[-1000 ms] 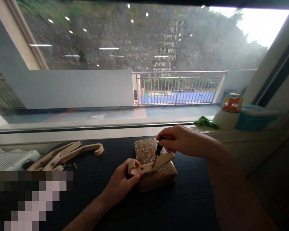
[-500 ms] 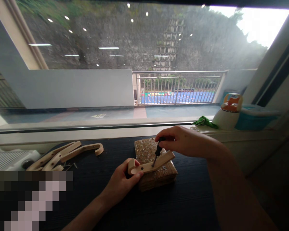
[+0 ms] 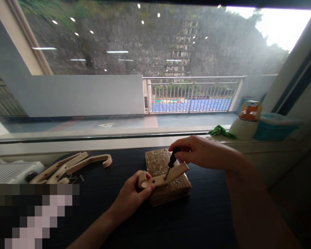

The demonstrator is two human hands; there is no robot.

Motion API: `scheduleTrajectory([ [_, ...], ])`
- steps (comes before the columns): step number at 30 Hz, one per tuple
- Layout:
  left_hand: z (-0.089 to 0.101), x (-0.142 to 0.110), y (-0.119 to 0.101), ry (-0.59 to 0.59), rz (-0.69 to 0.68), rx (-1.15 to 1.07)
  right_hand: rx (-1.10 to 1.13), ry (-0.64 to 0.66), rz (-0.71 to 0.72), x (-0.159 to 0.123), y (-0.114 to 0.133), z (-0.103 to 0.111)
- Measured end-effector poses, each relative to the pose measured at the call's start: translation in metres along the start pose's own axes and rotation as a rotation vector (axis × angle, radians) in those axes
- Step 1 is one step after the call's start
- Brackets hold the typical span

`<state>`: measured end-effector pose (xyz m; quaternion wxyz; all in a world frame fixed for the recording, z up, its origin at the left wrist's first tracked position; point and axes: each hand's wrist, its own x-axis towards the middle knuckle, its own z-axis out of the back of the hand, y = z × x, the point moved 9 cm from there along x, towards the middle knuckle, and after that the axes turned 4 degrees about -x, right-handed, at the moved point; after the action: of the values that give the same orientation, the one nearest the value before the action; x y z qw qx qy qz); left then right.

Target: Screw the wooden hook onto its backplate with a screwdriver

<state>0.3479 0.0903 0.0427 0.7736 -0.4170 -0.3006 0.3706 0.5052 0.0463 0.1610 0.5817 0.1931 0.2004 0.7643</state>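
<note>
My left hand (image 3: pixel 136 192) is closed around the curled end of a pale wooden hook (image 3: pixel 159 180), thumb on top. The hook lies slanted over a taped cardboard block (image 3: pixel 157 160), its straight end pointing up to the right. My right hand (image 3: pixel 194 150) pinches the black handle of a small screwdriver (image 3: pixel 172 158) from above. The screwdriver leans a little, and its tip meets a hole near the middle of the hook. Another dark hole shows nearer my left thumb. Whether a screw sits under the tip is too small to tell.
More wooden hooks (image 3: pixel 67 166) lie at the left on the dark table (image 3: pixel 197 221), with several screws (image 3: pixel 79 178) beside them. A white ribbed device (image 3: pixel 12 171) stands behind. On the windowsill are a green cloth (image 3: pixel 219 131), a white pot (image 3: pixel 245 128) and a teal box (image 3: pixel 278 128).
The fingers of my right hand have shifted slightly on the screwdriver handle. The hook, the block and my left hand stay nearly where they were.
</note>
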Motion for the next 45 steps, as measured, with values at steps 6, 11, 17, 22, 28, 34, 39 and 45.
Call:
scheduleTrajectory([
  [6,-0.001,0.000,0.000,0.010,0.010,0.008,-0.003,-0.002,-0.015,0.005,-0.003,-0.004],
  [11,-0.002,0.001,0.000,0.015,0.011,0.007,-0.036,-0.009,0.008,0.003,0.002,-0.003],
  [17,-0.003,0.001,0.003,0.028,0.013,-0.001,0.001,0.024,0.022,0.002,0.003,-0.005],
  [22,-0.003,0.000,0.004,0.029,0.015,0.000,0.007,0.033,0.016,0.004,-0.002,-0.009],
  [28,-0.002,0.001,0.002,0.029,0.025,0.008,-0.146,-0.098,0.031,0.005,0.001,0.002],
  [34,-0.003,0.001,0.001,0.028,0.019,0.002,-0.136,-0.088,0.038,0.005,0.005,0.002],
  [39,-0.002,0.000,0.003,0.021,0.022,0.008,-0.145,-0.079,0.019,0.005,0.002,0.001],
  [45,-0.002,0.000,0.003,0.026,0.030,0.018,-0.155,-0.093,0.020,0.005,0.003,0.000],
])
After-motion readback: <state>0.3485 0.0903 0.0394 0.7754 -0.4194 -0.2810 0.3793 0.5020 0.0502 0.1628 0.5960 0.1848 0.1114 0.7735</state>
